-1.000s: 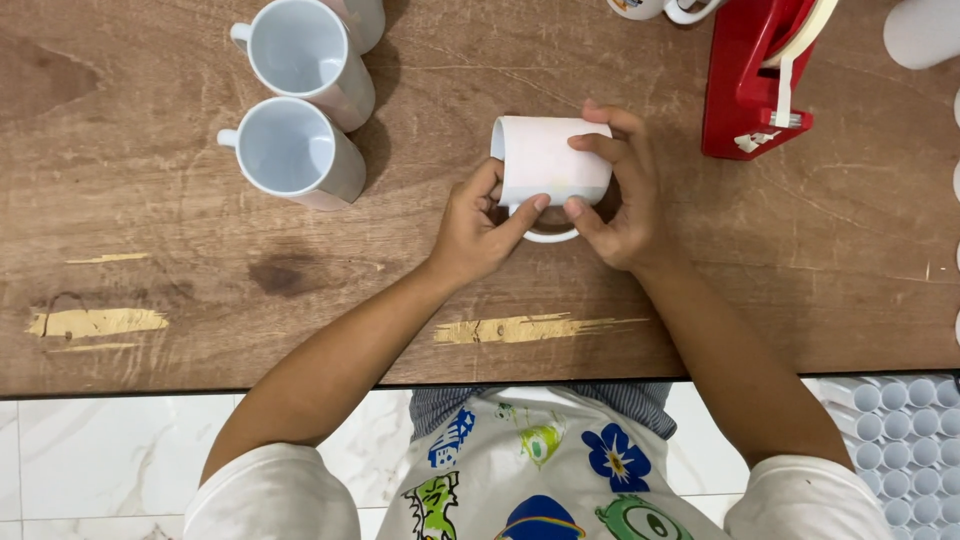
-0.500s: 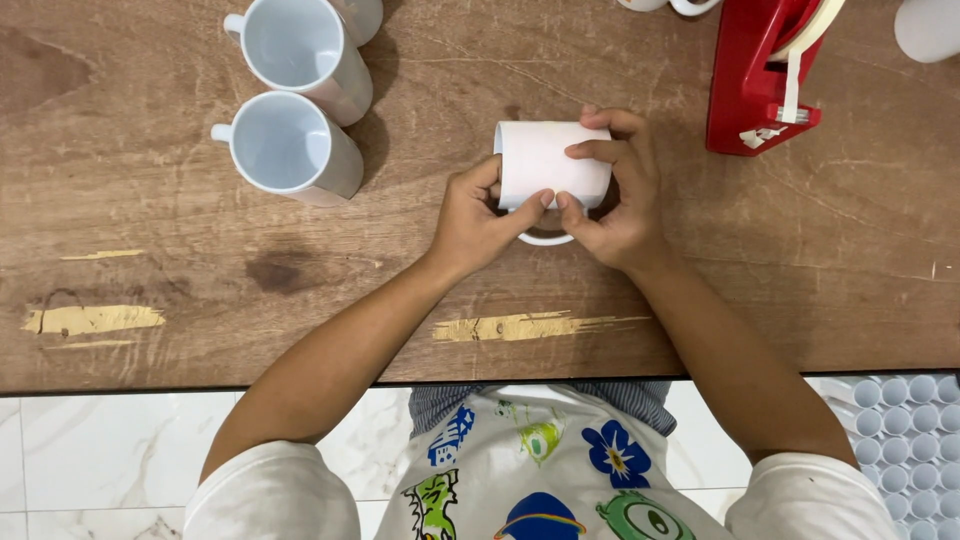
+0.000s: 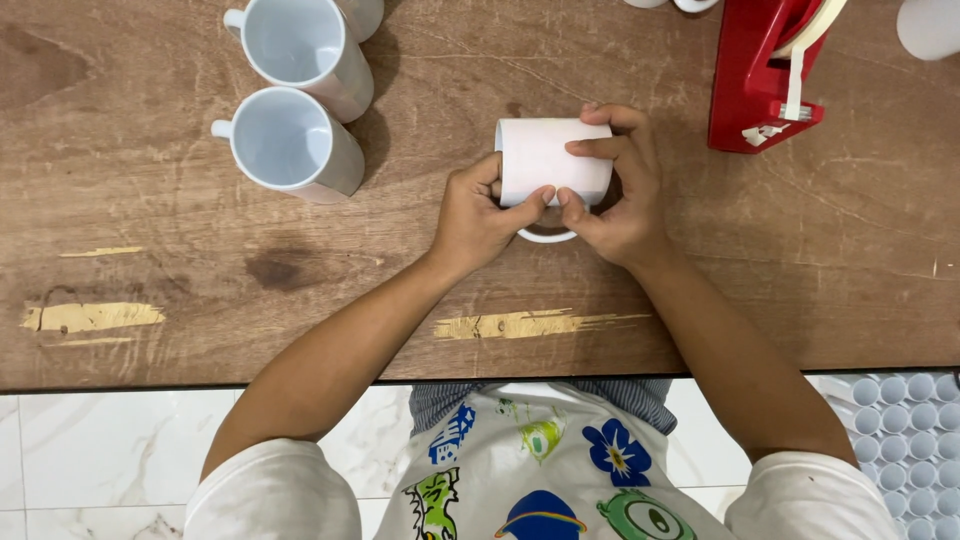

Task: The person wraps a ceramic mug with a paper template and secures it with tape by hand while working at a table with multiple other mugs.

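The white mug (image 3: 552, 160) lies on its side on the wooden worktop (image 3: 150, 250), near its middle, wrapped in a white sheet; its mouth and most of its handle are hidden by the hands; the left hand (image 3: 478, 215) grips its near left side, the right hand (image 3: 615, 190) closes over its right end, fingers pressing the sheet; two upright white mugs (image 3: 290, 95) stand well apart to the left; a red tape dispenser (image 3: 765, 75) sits near on the right, cut off at the top; another white cup (image 3: 928, 25) is clipped by the corner; bare worktop lies left, and between the hands and the near edge.
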